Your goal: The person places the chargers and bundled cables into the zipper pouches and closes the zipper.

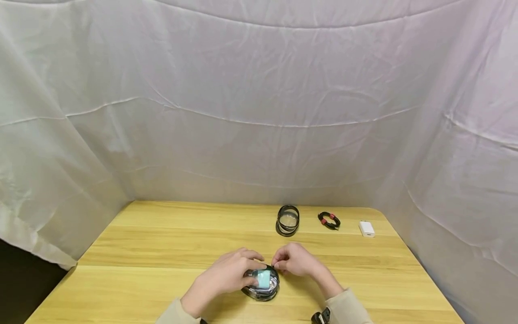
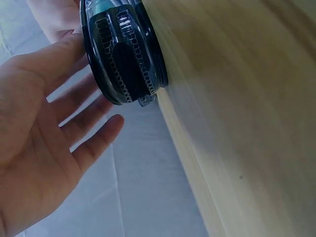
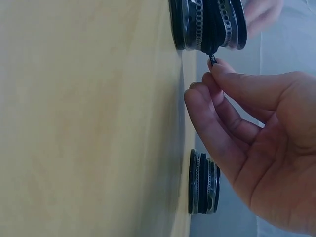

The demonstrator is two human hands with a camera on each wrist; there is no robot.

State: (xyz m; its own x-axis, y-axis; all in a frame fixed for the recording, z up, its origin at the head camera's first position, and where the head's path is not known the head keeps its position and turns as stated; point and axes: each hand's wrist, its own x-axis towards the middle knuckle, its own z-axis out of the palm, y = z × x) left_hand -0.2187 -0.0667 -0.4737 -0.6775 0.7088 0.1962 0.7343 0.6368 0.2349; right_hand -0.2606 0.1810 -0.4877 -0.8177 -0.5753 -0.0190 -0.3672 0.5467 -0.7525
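A small clear round zippered case (image 1: 272, 290) with black trim rests on the wooden table near its front. Something light blue (image 1: 263, 279) shows through its top. My left hand (image 1: 232, 272) grips the case from the left, thumb and index finger against it; in the left wrist view the other fingers spread beside it. Along the side of the case runs a black zipper (image 2: 129, 59). At the case's far right, my right hand (image 1: 297, 260) pinches the zipper pull (image 3: 212, 59) between thumb and index finger.
Farther back stands a second clear round case (image 1: 288, 220) with black trim. To its right lie a coiled black cable (image 1: 329, 221) with red ties and a white charger plug (image 1: 367, 228). Pale curtains (image 1: 259, 112) hang behind and beside the wooden table (image 1: 170, 238).
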